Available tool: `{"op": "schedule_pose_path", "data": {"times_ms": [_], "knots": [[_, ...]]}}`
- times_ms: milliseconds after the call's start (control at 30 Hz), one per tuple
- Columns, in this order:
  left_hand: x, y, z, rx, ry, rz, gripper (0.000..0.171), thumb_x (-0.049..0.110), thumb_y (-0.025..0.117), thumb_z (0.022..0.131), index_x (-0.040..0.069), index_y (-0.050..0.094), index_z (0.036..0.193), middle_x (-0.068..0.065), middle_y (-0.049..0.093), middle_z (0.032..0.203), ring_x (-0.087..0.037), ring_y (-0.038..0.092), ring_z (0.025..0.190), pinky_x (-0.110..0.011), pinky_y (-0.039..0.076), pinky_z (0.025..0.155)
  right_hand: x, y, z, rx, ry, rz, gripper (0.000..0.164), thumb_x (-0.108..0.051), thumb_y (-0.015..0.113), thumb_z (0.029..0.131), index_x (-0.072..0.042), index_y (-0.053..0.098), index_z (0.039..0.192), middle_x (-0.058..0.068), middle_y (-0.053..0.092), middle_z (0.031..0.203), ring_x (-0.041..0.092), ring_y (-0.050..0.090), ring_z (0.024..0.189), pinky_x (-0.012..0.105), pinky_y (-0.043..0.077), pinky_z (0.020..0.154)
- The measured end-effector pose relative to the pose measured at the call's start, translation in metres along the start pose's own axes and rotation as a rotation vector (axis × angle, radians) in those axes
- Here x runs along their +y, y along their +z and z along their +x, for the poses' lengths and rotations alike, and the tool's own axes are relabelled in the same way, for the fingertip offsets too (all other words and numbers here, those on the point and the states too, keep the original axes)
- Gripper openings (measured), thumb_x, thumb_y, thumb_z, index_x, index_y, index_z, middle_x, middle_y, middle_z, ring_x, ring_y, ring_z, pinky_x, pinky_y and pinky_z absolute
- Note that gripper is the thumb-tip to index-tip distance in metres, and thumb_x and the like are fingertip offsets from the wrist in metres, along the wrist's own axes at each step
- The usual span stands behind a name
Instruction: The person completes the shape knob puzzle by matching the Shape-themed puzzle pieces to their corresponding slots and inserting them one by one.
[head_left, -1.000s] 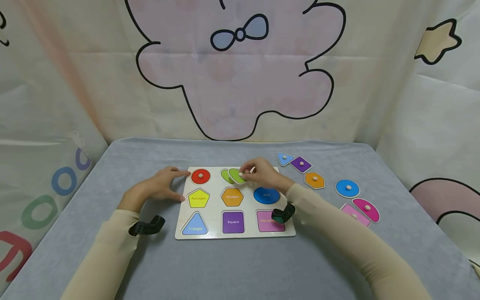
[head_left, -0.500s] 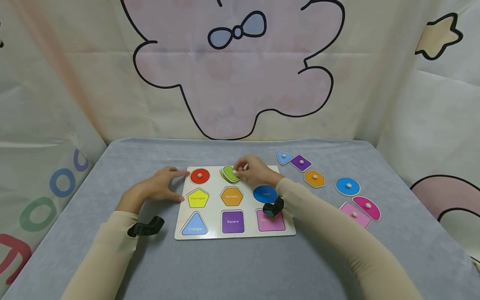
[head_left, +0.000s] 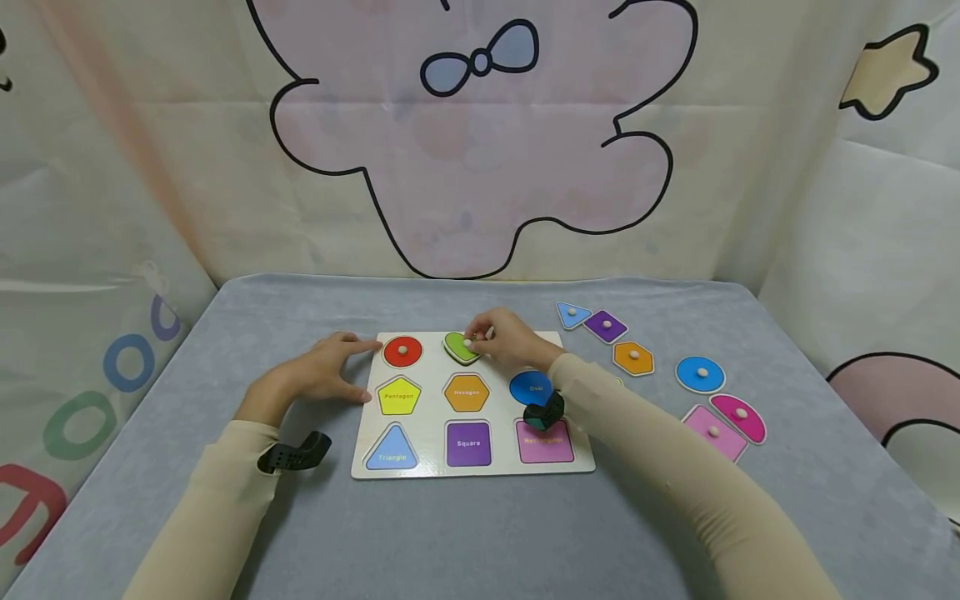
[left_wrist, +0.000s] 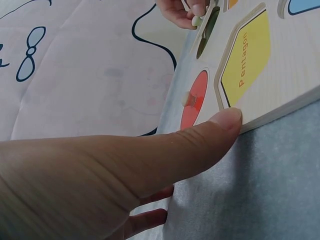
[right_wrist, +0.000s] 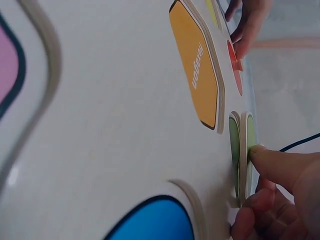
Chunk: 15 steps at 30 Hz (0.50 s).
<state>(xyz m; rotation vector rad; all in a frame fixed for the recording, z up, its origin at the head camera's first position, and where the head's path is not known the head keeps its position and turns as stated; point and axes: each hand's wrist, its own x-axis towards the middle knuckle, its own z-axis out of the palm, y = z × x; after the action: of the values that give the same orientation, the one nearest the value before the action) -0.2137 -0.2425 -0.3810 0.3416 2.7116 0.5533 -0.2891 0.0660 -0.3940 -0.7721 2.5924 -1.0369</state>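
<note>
Since a second ago the green knobbed puzzle piece and the right hand have slid toward 9 o'clock, so the piece now sits over the matching green recess in the board, contact uncertain. Nearer by far, the right hand pinches the pale knob, with the piece at 9 o'clock from it, while the left hand keeps thumb and finger spread at the board's 9-o'clock edge. Its long axis seems to run from 10 to 4 o'clock, roughly along the visible recess, but which end points where cannot be told, the 4-o'clock end being partly behind fingers.
</note>
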Motion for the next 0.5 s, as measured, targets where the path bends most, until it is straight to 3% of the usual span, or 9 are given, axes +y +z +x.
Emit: {"op": "schedule_pose_path", "data": {"times_ms": [267,500], "knots": [[0.0036,-0.0019,-0.0016,0.003,0.010,-0.007,0.090,0.034,0.085,0.081,0.015,0.040,0.156,-0.029,0.032,0.156,-0.049,0.033,0.139,-0.071,0.034,0.112,0.0001,0.0018,0.0014,0.001,0.003,-0.022,0.014,-0.012,0.070,0.096,-0.003,0.075,0.105,0.000,0.056,0.079,0.014,0.049,0.071,0.020,0.040,0.061],[0.0038,-0.0010,-0.0013,0.002,0.009,-0.001,0.091,0.036,0.086,0.080,0.014,0.040,0.156,-0.030,0.032,0.155,-0.049,0.034,0.138,-0.071,0.035,0.111,-0.0004,0.0034,0.0025,-0.006,0.018,-0.033,0.014,-0.013,0.070,0.095,-0.004,0.075,0.105,0.000,0.055,0.079,0.015,0.050,0.076,0.021,0.041,0.067]]}}
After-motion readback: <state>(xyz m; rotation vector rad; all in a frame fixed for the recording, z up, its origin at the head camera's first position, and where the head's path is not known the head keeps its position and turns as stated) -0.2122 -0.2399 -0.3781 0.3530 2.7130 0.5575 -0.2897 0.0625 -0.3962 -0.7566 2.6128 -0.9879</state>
